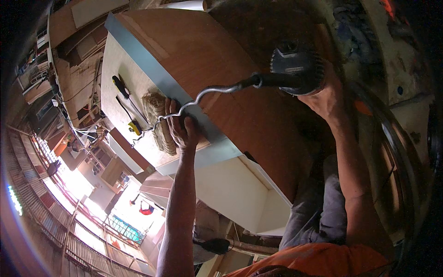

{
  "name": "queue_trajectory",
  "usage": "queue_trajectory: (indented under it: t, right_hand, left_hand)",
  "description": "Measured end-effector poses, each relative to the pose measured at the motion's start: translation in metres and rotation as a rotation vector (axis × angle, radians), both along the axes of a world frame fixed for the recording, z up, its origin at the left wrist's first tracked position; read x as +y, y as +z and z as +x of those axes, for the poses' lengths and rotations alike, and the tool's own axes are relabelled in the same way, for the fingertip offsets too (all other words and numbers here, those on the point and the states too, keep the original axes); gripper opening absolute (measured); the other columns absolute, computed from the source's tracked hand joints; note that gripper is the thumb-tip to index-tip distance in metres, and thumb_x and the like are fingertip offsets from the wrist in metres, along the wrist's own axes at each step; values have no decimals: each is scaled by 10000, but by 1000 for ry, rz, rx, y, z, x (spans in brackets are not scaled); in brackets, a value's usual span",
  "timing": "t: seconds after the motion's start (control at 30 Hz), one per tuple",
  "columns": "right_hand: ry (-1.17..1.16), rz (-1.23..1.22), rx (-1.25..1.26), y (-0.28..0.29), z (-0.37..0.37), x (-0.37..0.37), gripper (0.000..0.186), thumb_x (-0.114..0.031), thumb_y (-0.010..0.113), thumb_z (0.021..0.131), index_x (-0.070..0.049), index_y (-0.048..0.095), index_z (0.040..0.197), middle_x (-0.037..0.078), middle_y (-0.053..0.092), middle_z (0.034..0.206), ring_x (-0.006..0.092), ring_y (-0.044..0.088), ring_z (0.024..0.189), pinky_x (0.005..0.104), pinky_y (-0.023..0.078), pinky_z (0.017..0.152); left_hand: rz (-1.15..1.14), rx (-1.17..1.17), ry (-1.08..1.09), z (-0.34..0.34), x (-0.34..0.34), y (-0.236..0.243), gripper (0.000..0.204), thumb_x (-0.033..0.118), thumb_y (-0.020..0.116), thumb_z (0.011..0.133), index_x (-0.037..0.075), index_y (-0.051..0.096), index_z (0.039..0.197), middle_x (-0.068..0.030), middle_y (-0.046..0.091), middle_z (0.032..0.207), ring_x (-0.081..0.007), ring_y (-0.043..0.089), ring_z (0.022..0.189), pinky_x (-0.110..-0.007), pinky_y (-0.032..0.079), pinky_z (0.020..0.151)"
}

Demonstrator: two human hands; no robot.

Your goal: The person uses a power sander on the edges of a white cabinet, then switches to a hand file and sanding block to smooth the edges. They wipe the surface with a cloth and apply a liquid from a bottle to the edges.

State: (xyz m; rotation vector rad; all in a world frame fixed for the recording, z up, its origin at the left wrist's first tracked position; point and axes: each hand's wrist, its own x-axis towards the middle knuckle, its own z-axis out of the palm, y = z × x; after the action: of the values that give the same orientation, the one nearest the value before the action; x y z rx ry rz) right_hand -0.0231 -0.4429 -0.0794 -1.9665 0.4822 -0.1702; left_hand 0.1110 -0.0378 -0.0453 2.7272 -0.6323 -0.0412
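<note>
Nearest the viewer lie an orange shirt (318, 261) and grey trousers (304, 219), with bare forearms reaching up from the lower edge. The right hand (326, 98) is closed around a black power tool (295, 67), held above the dark right end of a brown panel (235, 111). From the tool's black sleeve a wavy grey cord (210, 89) runs leftward and passes over the fingers of the left hand (183, 131). This hand lies at a metal strip (147, 64) along the panel's edge, its fingers against a tan fibrous bundle (154, 111); whether its grip is clamped on the bundle or merely rests there cannot be told, since the cord and glare obscure the fingertips. The bundle lies on a pale surface (137, 76), beside the strip. Further left on that surface are a screwdriver (118, 86), black and yellow at the handle, and a yellow tape measure (134, 127). Below the strip is a cream box (237, 194). Beyond, boards (78, 27) lie stacked at upper left, and bright openings (76, 183) light the slatted wall (27, 171) at lower left.
</note>
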Motion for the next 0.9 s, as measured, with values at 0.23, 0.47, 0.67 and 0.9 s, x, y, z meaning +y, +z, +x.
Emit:
queue_trajectory:
  t: [0.23, 0.47, 0.67, 0.9]
  right_hand:
    - [-21, -4, 30, -16, -8, 3, 664, -134, 889, 664, -28, 526, 1210, 131, 634, 1117, 275, 644, 1041, 407, 534, 903]
    - [11, 2, 59, -14, -12, 0, 729, -191, 902, 663, -31, 534, 1271, 170, 631, 1171, 325, 642, 1082, 424, 540, 920]
    - [45, -73, 47, 4, -1, -2, 650, -171, 876, 703, -12, 550, 1243, 141, 658, 1132, 274, 657, 1045, 386, 544, 892]
    - [179, -75, -54, -10, 8, 17, 562, -156, 828, 752, 1, 570, 1226, 103, 675, 1109, 207, 657, 1023, 339, 537, 905]
  left_hand:
    - [0, -10, -5, 1, -7, 4, 573, 418, 459, 993, -41, 503, 1333, -237, 545, 1320, -380, 543, 1158, -459, 412, 1010]
    - [-73, 26, 0, 0, -3, -1, 606, 458, 429, 1004, -40, 509, 1341, -238, 521, 1375, -373, 516, 1236, -452, 389, 1046]
    - [-48, -40, -47, 1, -18, 4, 631, 458, 434, 1004, -36, 466, 1396, -252, 485, 1420, -405, 466, 1306, -463, 362, 1077]
    - [-78, 31, -57, 8, -22, 21, 576, 294, 521, 934, -34, 455, 1402, -296, 445, 1435, -461, 435, 1327, -503, 354, 1106]
